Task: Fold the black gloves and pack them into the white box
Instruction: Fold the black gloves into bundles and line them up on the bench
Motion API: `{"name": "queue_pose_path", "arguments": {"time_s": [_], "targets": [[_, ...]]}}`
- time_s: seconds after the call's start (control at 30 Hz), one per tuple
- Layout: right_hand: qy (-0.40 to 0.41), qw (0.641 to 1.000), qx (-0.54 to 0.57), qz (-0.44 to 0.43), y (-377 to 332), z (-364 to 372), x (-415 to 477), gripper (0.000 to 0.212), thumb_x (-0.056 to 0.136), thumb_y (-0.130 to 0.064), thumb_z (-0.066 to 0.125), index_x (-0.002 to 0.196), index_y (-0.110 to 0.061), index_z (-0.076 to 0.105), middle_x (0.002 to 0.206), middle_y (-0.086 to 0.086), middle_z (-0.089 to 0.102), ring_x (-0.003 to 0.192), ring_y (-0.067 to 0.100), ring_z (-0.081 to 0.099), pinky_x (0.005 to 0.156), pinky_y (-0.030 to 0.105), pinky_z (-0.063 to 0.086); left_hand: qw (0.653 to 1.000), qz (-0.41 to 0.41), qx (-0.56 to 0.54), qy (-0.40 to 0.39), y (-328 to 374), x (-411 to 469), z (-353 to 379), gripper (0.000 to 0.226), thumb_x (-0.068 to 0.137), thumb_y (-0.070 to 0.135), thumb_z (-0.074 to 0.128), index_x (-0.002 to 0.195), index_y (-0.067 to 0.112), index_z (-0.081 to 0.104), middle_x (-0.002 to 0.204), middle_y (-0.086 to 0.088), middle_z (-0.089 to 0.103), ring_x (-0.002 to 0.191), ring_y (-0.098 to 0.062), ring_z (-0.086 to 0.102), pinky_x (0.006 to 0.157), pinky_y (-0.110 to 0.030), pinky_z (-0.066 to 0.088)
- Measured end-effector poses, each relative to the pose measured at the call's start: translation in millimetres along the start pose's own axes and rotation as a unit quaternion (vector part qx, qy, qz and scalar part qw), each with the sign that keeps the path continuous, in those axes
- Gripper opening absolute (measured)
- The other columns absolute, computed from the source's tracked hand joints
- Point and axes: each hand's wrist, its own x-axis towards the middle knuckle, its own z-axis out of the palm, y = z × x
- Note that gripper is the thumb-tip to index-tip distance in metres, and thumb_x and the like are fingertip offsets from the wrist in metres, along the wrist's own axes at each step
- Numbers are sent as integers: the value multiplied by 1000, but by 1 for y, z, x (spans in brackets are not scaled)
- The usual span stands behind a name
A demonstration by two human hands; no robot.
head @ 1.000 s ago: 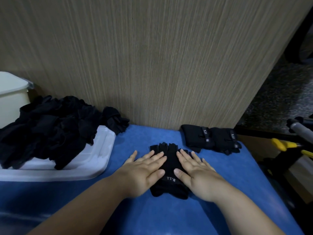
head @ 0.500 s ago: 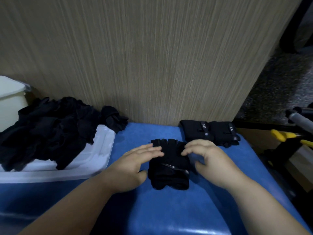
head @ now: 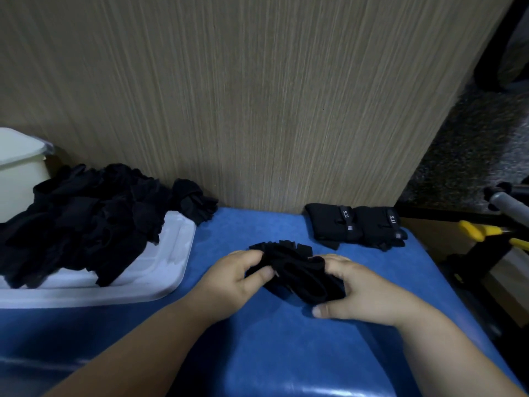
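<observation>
Tray [head: 171,270], white, shallow, left side of counter [head: 257,339]: holds a loose pile [head: 86,219] of black gloves, heaped, spilling over the far-right rim onto the counter. Box [head: 20,179], pale, behind the pile at far left: cut off by the frame edge, inside not visible.

Pile too dark to tell single gloves apart. Yellow handles [head: 481,232] and a grey tube at the right edge are partly out of frame; not identifiable.

Glove [head: 297,273]: mid-counter, right of the tray and apart from it. Black, bunched, partly folded, blunt finger ends fanned toward the wood panel [head: 257,96]. One glove or two, cannot tell.

Left hand [head: 232,279] pinches its left end between thumb and fingers. Right hand [head: 360,290] grips the right end, fingers curled over the top, thumb low by the counter.

Folded pair [head: 355,224] lies flat by the panel, far right: two bundles side by side, touching, each with a strap bearing small pale lettering.
</observation>
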Motion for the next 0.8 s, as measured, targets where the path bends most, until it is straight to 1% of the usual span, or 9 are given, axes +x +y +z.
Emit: {"name": "queue_pose_path", "arguments": {"time_s": [0.07,0.17,0.3,0.37,0.43,0.53,0.63,0.7,0.8], "targets": [[-25,999,27,7,-4,-1,-2,76,53,-43,83,122,-46,52,129,-21,47,126,-5,40,108,19,31,998,-51,-25,23,1,0,-1,27,93,40,51,92,17,66,87,-3,69,85,-16,63,82,-39,48],[-4,1000,8,16,-10,7,1,76,52,-46,87,116,-54,47,123,-19,48,122,-7,38,106,16,32,993,-102,-42,40,5,0,1,24,97,35,50,92,18,66,90,-3,71,88,-15,65,83,-34,50],[137,989,47,7,-10,22,13,40,65,-50,77,102,-44,62,107,-8,64,108,8,58,96,31,47,982,-141,-108,62,10,0,3,25,97,32,49,94,14,66,95,-9,70,92,-19,64,84,-32,49],[181,979,97,11,-11,22,15,22,77,-34,77,96,-26,68,97,4,70,95,20,65,88,38,51,972,-141,-185,36,13,-2,3,16,94,30,55,101,19,64,97,0,70,93,-8,64,88,-29,48],[188,974,122,23,-13,21,15,13,84,-23,72,97,-21,70,94,1,73,90,16,67,85,35,52,964,-124,-234,-6,13,-3,4,29,82,25,64,110,19,59,100,5,70,93,0,64,86,-21,49],[166,976,141,33,-14,24,17,15,87,-26,68,100,-20,71,96,-11,74,91,2,67,84,22,52,971,-125,-206,-7,10,-2,8,35,83,15,71,115,20,57,103,7,72,93,2,66,88,-21,50],[179,972,142,55,-17,28,20,17,90,-28,63,80,-15,69,69,-18,64,65,-5,55,64,14,45,964,-156,-214,25,6,2,9,24,92,11,61,115,16,60,107,6,72,103,-5,66,100,-33,48],[194,968,143,72,-19,28,20,30,91,-31,61,67,-14,60,53,-18,49,52,-3,41,52,13,36,964,-169,-204,20,5,3,8,24,94,14,57,118,17,58,108,8,71,104,-3,65,101,-33,47],[195,965,146,99,-22,28,20,43,91,-36,60,65,-3,54,54,-11,40,51,5,35,49,18,30,972,-176,-151,24,1,4,8,20,95,25,55,114,30,51,101,5,72,99,-6,65,98,-38,48]]}}
